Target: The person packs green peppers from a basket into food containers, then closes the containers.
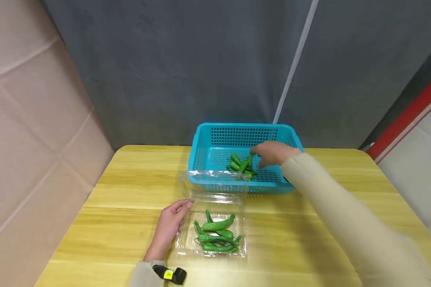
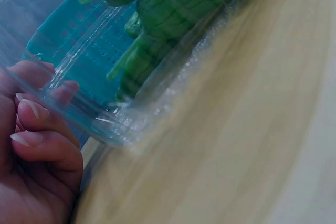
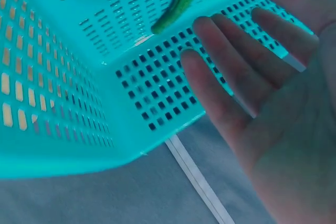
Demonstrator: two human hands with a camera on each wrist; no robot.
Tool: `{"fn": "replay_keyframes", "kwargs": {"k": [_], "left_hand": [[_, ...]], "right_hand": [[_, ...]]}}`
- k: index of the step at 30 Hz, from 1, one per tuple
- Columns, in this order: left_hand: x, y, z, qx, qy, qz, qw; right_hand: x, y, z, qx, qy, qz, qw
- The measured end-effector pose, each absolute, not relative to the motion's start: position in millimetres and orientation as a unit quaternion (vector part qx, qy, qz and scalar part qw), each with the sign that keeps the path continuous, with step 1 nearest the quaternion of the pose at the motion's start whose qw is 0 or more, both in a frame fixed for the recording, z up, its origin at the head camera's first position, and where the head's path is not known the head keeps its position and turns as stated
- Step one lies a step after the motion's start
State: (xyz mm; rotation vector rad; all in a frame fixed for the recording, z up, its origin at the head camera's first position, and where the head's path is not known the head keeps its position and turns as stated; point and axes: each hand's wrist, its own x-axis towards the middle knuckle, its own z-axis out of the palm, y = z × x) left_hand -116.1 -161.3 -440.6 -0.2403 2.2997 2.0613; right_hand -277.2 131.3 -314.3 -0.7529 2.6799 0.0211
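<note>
My left hand (image 1: 169, 223) pinches the left edge of an open clear plastic clamshell container (image 1: 210, 207). Several green chili peppers (image 1: 218, 225) lie in its base, and its lid leans up against the basket. In the left wrist view, the thumb and a finger meet at the container's wall while the other fingers curl. Over the blue plastic basket (image 1: 244, 126) reaches my right hand (image 1: 273, 153), beside more green chili peppers (image 1: 236, 165) on the basket floor. The right wrist view shows its fingers (image 3: 215, 85) spread and loosely extended, holding nothing.
A wooden table (image 1: 129, 191) carries the basket and container. Behind the table hangs a dark grey curtain (image 1: 183, 71) with a pale strip. Light padded panels stand at the left, and a red band (image 1: 409, 115) runs along the right side.
</note>
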Motion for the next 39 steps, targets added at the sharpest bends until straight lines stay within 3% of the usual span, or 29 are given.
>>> {"fn": "replay_keyframes", "kwargs": {"k": [15,28,39], "left_hand": [[-127,-164,-476,-0.081,0.741,0.667,0.008],[-127,-166,-476,-0.083,0.741,0.667,-0.005],[-122,-163,-467,-0.078,0.731,0.678,0.015]], "right_hand": [[-316,135,-342,-0.204,0.953,-0.047,0.221],[-334,142,-358,-0.174,0.945,-0.124,0.249],[-336,143,-370,-0.178,0.933,-0.147,0.277]]}}
